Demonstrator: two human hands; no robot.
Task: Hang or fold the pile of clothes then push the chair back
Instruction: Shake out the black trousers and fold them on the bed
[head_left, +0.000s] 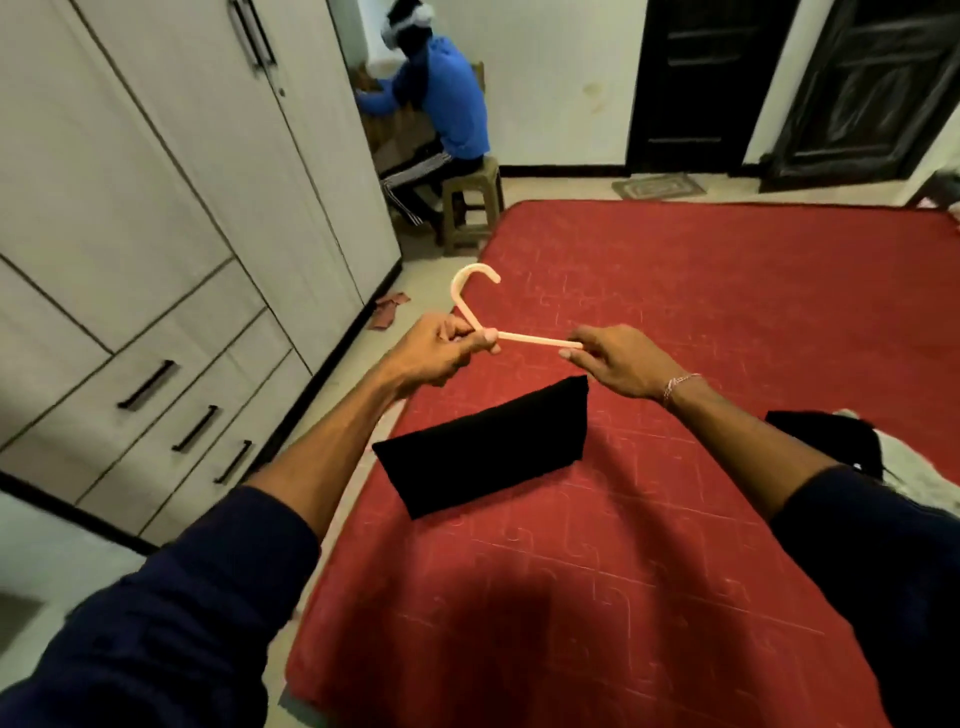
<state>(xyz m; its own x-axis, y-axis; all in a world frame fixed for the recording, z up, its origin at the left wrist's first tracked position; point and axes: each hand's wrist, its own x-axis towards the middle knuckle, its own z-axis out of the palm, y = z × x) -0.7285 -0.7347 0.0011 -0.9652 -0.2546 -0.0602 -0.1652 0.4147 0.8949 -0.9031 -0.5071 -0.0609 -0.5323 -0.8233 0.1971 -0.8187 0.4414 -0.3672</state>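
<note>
White wardrobe (156, 208) with black handles along 9 o'clock. Seated person in blue top (447, 98) on stool (470, 208) at 12. Dark doors (711, 78) at 1. Doormat (658, 186) beneath.

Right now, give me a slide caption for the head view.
Both hands, left and right, hold a pale hanger above a folded black garment on the red bed.
</note>
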